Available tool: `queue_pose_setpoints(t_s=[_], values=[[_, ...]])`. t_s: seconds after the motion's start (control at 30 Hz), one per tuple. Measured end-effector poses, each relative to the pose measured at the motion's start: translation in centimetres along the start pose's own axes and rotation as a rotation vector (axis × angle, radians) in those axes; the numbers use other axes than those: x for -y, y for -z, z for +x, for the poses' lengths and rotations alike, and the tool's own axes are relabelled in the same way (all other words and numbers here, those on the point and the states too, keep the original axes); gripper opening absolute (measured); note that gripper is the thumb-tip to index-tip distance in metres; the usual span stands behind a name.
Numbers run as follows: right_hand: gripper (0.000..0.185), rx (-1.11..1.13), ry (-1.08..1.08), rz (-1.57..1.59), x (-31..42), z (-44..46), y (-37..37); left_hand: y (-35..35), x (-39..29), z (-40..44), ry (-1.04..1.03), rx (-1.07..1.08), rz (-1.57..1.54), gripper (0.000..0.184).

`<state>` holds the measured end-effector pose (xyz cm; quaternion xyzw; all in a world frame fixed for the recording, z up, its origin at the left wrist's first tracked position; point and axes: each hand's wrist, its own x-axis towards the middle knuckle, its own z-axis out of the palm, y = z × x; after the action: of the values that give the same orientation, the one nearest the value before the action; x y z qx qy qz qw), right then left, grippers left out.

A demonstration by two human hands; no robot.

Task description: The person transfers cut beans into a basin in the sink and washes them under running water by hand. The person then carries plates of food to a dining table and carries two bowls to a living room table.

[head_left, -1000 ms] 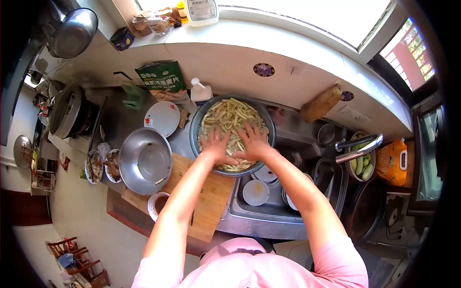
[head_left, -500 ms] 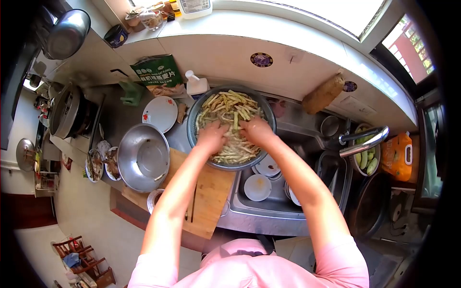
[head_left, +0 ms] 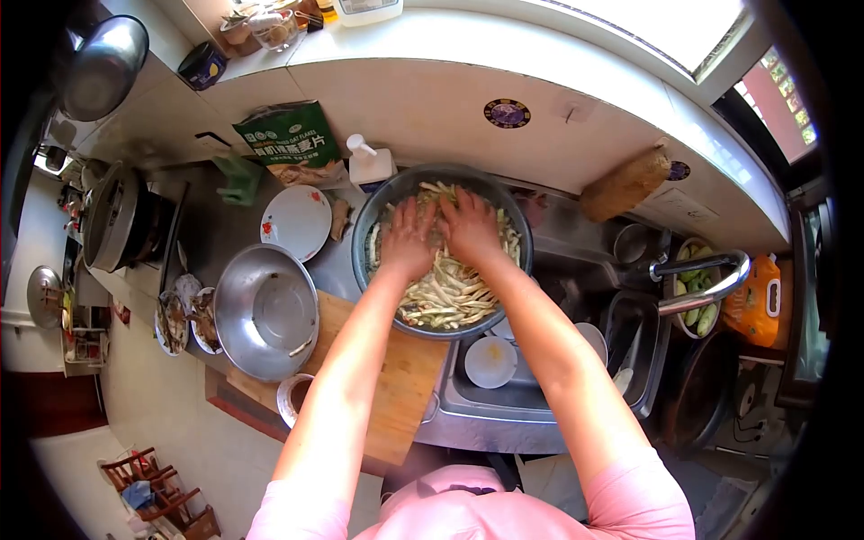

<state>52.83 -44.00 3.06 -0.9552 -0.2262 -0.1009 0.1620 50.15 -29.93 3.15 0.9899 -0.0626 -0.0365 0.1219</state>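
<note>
Both hands were in the wide round dark-grey basin (head_left: 363, 270), on the pale yellow-green vegetable strips (head_left: 450, 301). Left hand (head_left: 409, 245): palm down, fingers extended and slightly spread. Right hand (head_left: 472, 236): same pose, just beside it. Both looked open; couldn't tell if any strips were pinched under the palms.

Strips looked wet, bunched between the hands and the basin's near wall, a few at the far side. Basin sat at the sink end of the tabletop, its near rim over the corner of the light wooden cutting board (head_left: 409, 373) and the side of the stainless-steel sink (head_left: 504, 439). Support underneath hidden.

Risks, my read:
- Uneven push with both hands could tip or slide the basin sinkward if its base overhung.
- Strips looked high near the close rim; a hard shove could spill some onto the board or the white dish (head_left: 491, 362) in the sink.
- Left forearm crossed close to the small white bowl of dark contents (head_left: 293, 400); an elbow swing could knock it.
</note>
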Motion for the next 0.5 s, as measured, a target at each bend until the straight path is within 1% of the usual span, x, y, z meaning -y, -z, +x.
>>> queue_pose_setpoints(t_s=[0.07, 0.1, 0.17, 0.2, 0.23, 0.27, 0.3, 0.33, 0.37, 0.4, 0.43, 0.47, 0.5], values=[[0.046, 0.021, -0.141, -0.005, 0.1, 0.1, -0.7, -0.4, -0.2, 0.4, 0.032, 0.031, -0.016, 0.067], [0.046, 0.021, -0.145, -0.007, 0.1, 0.6, -0.8, -1.5, 0.1, 1.1, 0.055, 0.019, -0.079, 0.066], [0.038, 0.148, -0.247, -0.041, -0.1, 1.2, -0.9, -4.8, 1.2, 2.4, 0.077, 0.012, -0.146, 0.065], [0.038, 0.15, -0.247, -0.041, -0.6, 1.4, -1.8, -7.1, 2.2, 2.9, -0.029, -0.126, 0.041, 0.059], [0.033, 0.134, -0.223, -0.07, -1.1, 1.7, -2.7, -7.4, 2.5, 3.2, -0.134, -0.265, 0.23, 0.054], [0.029, 0.115, -0.199, -0.1, -1.6, 1.9, -3.4, -7.4, 2.8, 3.5, -0.132, -0.267, 0.233, 0.054], [0.029, 0.11, -0.196, -0.099, -1.7, 2.1, -3.3, -5.4, 2.4, 3.7, -0.127, -0.218, 0.111, 0.047], [0.025, 0.094, -0.176, -0.026, -1.9, 2.3, -2.9, -3.5, 2.0, 4.0, -0.125, -0.173, -0.013, 0.04], [0.02, 0.074, -0.153, 0.042, -2.2, 2.9, -2.2, -1.5, 1.7, 4.2, -0.128, -0.188, -0.013, 0.04], [0.02, 0.07, -0.151, 0.036, -2.6, 3.3, -1.4, 0.3, 1.9, 4.0, -0.115, -0.135, -0.096, 0.034], [0.017, 0.039, -0.144, 0.143, -2.6, 3.4, -0.6, 1.6, 2.1, 3.3, -0.1, -0.069, -0.178, 0.027], [0.015, 0.01, -0.14, 0.253, -2.5, 3.3, 0.0, 2.7, 2.2, 2.7, -0.097, -0.059, -0.181, 0.027], [0.017, -0.012, -0.15, 0.328, -2.0, 3.3, 1.5, 3.8, 2.2, 2.2, -0.156, -0.095, -0.249, 0.029]])
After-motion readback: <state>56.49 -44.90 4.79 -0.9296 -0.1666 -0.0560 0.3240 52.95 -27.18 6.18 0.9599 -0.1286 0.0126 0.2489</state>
